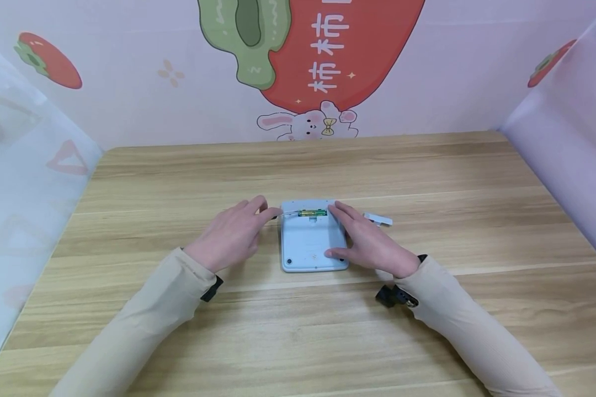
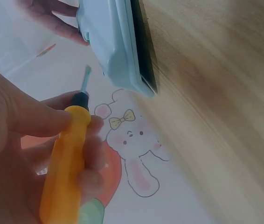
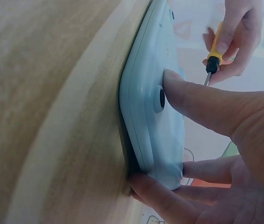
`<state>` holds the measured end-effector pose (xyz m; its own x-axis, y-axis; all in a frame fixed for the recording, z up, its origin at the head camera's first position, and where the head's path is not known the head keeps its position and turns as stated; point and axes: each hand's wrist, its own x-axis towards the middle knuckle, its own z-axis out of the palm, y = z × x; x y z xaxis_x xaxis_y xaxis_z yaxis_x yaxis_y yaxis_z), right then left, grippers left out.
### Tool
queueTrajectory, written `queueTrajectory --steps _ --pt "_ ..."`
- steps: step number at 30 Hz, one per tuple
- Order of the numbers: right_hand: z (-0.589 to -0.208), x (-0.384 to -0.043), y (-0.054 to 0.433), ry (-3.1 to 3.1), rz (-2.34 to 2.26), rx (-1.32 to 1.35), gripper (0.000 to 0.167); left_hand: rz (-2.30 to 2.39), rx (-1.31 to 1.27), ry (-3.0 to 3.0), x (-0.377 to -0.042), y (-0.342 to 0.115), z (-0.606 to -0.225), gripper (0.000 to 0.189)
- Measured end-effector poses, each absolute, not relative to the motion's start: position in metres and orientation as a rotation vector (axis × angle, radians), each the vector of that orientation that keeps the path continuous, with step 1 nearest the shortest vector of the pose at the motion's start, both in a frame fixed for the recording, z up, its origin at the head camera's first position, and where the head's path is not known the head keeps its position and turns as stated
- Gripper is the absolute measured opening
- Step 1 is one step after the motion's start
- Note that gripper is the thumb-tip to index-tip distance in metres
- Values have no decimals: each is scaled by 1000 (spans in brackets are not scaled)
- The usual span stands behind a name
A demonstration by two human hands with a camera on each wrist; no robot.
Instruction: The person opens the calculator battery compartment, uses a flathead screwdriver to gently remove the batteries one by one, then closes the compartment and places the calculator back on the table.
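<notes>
A flat light-blue device (image 1: 313,240), calculator-like in shape, lies back side up on the table. Its battery slot is uncovered, and green-and-gold batteries (image 1: 312,213) sit inside. From the left, my left hand (image 1: 230,234) holds a screwdriver (image 2: 66,154) with a yellow handle and black collar. The thin shaft reaches over the device, its tip at the left end of the batteries in the head view. My right hand (image 1: 372,240) grips the device's right side, the thumb (image 3: 197,95) resting on the back near a dark round foot and the other fingers along the edge.
Just right of my right hand, a small light-blue cover piece (image 1: 378,219) lies on the wood-grain table (image 1: 298,331). A printed backdrop (image 1: 129,110) rises behind the table's far edge, and pale sheets hang at both sides.
</notes>
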<state>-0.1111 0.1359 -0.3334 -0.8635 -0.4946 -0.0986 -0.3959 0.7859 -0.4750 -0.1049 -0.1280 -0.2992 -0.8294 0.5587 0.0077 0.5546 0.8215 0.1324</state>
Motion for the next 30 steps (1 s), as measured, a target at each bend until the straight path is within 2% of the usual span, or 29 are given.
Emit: queueTrajectory --steps 14,30 --pt "-335 -111 137 2763 -664 -714 89 77 1022 2971 -107 -122 -291 41" --pt "-334 -112 138 2752 -667 -698 89 -242 1059 2842 -122 -93 -259 30"
